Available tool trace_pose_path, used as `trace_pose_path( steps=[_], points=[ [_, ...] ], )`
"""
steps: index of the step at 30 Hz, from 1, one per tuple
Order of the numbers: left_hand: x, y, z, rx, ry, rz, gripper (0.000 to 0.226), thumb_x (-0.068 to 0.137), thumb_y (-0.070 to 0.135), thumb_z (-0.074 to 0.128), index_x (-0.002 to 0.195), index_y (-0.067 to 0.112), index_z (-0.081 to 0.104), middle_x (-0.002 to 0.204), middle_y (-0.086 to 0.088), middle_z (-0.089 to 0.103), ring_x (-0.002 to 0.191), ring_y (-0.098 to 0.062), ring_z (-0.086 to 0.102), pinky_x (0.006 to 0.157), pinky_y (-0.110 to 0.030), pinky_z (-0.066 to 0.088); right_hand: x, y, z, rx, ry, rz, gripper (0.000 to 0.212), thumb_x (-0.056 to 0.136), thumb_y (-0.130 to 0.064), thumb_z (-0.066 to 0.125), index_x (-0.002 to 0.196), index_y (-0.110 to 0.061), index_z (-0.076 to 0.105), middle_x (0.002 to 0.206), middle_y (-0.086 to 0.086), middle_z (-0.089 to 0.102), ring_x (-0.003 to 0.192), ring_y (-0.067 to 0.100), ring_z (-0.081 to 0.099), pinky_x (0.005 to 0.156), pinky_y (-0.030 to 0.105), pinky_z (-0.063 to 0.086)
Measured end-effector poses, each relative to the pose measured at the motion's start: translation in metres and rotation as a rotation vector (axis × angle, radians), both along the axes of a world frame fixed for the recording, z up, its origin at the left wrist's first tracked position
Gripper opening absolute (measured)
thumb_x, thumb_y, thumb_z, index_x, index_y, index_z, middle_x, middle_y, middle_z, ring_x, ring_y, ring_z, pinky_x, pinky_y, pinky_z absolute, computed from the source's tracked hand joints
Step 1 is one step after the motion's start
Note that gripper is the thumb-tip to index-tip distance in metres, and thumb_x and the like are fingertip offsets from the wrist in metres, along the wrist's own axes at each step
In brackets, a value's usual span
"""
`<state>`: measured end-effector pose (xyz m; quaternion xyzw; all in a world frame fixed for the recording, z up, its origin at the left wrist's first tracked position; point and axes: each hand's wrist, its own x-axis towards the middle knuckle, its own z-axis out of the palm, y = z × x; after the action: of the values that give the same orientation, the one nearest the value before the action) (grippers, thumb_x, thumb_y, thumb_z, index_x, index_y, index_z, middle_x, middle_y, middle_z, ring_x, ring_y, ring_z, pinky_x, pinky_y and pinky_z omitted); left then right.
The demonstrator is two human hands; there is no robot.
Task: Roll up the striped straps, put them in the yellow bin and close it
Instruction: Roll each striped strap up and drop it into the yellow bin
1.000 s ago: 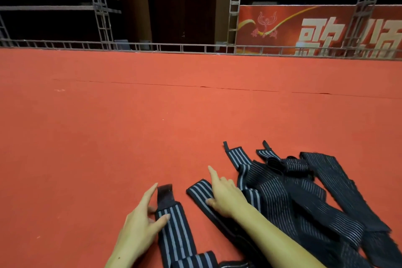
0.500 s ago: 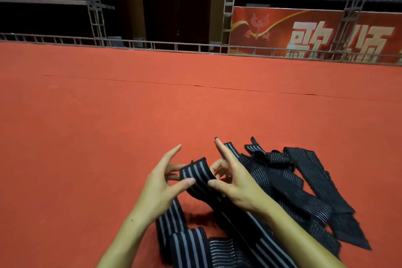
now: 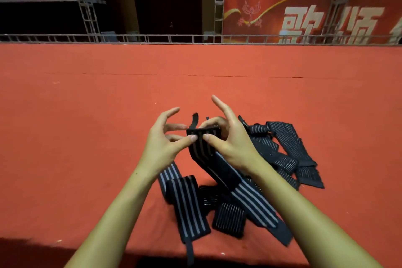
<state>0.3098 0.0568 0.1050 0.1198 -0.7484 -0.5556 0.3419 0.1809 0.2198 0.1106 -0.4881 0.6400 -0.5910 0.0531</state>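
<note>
1. Since the earlier frames, both hands have lifted off the red worktop (image 3: pixel 87 137); one strap end that lay flat is now raised between them, with its first turn folded over.
2. Left hand (image 3: pixel 162 144): its grip is a pinch, the thumb tip pressing the near face of the striped strap (image 3: pixel 201 144) while the other fingers spread loosely behind it.
3. Right hand (image 3: pixel 231 143): its grip also pinches that strap, thumb on the near face and curled fingers behind the fold, the forefinger pointing up and free.
4. The held strap hangs from the hands down to the worktop, its tail running toward the near right, where the wide grey stripes show.
5. A heap of further dark straps (image 3: pixel 285 154) lies unrolled on the worktop just right of the hands, and another striped strap (image 3: pixel 187 204) lies flat below the left wrist, its thin end hanging over the near edge.
6. Progress, as I judge it: the rolling of the first strap has only begun, and no finished roll is visible.
7. Left to do: roll this strap and all the others, bin them, and close the lid. The yellow bin is not in view, so its place and state cannot be told.
</note>
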Motion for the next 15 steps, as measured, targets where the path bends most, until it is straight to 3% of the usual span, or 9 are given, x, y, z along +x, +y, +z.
trace_pose_path(
  steps=[5, 10, 13, 15],
  points=[
    [0.013, 0.019, 0.003, -0.091, 0.064, -0.046, 0.069, 0.086, -0.003, 0.086, 0.142, 0.029, 0.061, 0.092, -0.011, 0.080, 0.087, -0.028, 0.077, 0.085, -0.035, 0.063, 0.015, 0.016, -0.004, -0.025, -0.077, 0.019, 0.097, 0.096, 0.007, 0.071, 0.170, -0.028, 0.019, 0.106, 0.003, 0.076, 0.106, 0.024, 0.072, 0.107, 0.055, 0.052],
    [0.011, 0.033, 0.017, -0.146, 0.047, -0.124, 0.078, 0.088, 0.001, 0.086, 0.151, 0.031, 0.052, 0.093, -0.004, 0.083, 0.094, -0.020, 0.080, 0.089, -0.028, 0.060, 0.018, 0.031, 0.022, 0.067, 0.087, -0.044, 0.108, 0.092, -0.014, 0.085, 0.171, -0.034, 0.015, 0.107, -0.010, 0.077, 0.100, 0.014, 0.076, 0.100, 0.042, 0.059],
    [0.011, 0.040, 0.029, -0.106, 0.094, -0.166, 0.083, 0.089, 0.000, 0.084, 0.156, 0.031, 0.045, 0.096, -0.007, 0.083, 0.098, -0.023, 0.080, 0.095, -0.034, 0.061, 0.015, 0.036, 0.046, 0.122, 0.170, -0.033, 0.104, 0.094, -0.015, 0.082, 0.170, -0.039, 0.015, 0.100, -0.011, 0.075, 0.084, 0.022, 0.076, 0.087, 0.052, 0.060],
    [0.011, 0.042, 0.030, -0.056, 0.070, -0.198, 0.089, 0.088, 0.003, 0.086, 0.158, 0.032, 0.041, 0.098, -0.010, 0.082, 0.100, -0.027, 0.080, 0.098, -0.039, 0.062, 0.014, 0.038, 0.060, 0.077, 0.149, -0.020, 0.099, 0.096, -0.008, 0.078, 0.170, -0.039, 0.020, 0.099, -0.006, 0.073, 0.076, 0.027, 0.074, 0.080, 0.051, 0.061]
  ],
)
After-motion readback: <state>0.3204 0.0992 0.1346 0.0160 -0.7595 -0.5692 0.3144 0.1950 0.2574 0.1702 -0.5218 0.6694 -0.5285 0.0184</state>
